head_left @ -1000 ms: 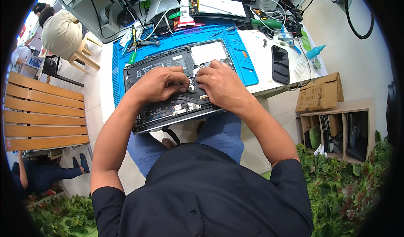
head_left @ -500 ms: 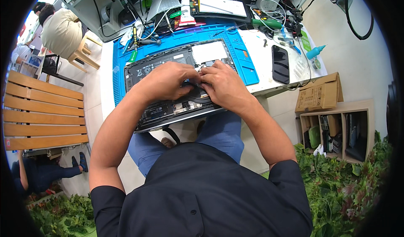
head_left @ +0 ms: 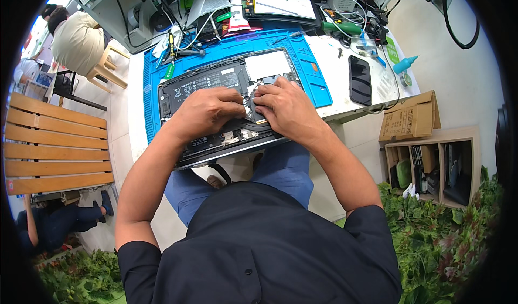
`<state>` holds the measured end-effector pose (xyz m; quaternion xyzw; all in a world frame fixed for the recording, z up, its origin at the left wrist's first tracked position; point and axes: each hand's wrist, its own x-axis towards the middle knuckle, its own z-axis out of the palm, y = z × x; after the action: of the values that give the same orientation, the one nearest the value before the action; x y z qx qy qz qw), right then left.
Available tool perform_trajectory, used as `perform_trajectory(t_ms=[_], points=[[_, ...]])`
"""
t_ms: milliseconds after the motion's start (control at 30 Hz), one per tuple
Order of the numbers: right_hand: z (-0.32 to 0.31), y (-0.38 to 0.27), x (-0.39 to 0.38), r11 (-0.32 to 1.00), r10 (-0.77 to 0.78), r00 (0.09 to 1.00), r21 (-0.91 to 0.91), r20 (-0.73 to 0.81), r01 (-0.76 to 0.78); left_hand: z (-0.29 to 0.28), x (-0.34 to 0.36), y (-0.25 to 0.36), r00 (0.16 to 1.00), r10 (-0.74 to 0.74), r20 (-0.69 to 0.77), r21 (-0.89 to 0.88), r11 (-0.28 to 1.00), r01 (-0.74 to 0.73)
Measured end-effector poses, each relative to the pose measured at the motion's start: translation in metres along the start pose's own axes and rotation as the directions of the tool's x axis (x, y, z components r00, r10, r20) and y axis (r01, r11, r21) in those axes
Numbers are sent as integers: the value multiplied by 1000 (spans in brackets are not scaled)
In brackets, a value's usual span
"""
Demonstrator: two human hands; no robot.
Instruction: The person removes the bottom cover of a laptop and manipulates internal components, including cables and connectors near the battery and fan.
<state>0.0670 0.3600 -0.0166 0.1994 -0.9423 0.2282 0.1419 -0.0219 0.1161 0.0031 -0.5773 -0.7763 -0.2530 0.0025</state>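
An opened laptop point(head_left: 186, 90) lies on a blue repair mat point(head_left: 314, 82), its inner parts bare. A black battery pack point(head_left: 216, 79) fills much of its far left, and a pale flat panel point(head_left: 268, 65) sits at the far right. My left hand point(head_left: 210, 109) is over the middle of the laptop, fingers curled and pinched together. Close to its right, my right hand point(head_left: 286, 107) bends its fingers down onto the laptop's inner parts. Whatever is between the fingertips of either hand is hidden or too small to make out.
A black phone point(head_left: 360, 81) and a light-blue bottle point(head_left: 404, 65) lie at the table's right. Behind the mat are a green-handled screwdriver point(head_left: 342, 28), a red-and-white tube point(head_left: 237, 15) and tangled cables. A cardboard box point(head_left: 408, 116) tops a low shelf. Another person point(head_left: 79, 42) sits at far left.
My left hand has drawn slightly left, away from my right hand, which widens the gap between their fingers. The right hand has hardly moved, and the laptop stays in place.
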Motion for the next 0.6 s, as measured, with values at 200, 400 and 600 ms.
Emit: perform_trajectory(t_ms=[200, 400, 600], points=[[0, 3, 0, 1000, -3, 1000, 21, 12, 3, -5, 0, -2, 1000, -20, 0, -101, 995, 20], [-6, -5, -8, 997, -34, 999, 66, 20, 33, -7, 0, -1, 999, -40, 33, -84, 996, 42], [-9, -1, -12, 989, -6, 999, 148, 39, 0, 0, 14, 6, 999, 16, 38, -77, 997, -13]])
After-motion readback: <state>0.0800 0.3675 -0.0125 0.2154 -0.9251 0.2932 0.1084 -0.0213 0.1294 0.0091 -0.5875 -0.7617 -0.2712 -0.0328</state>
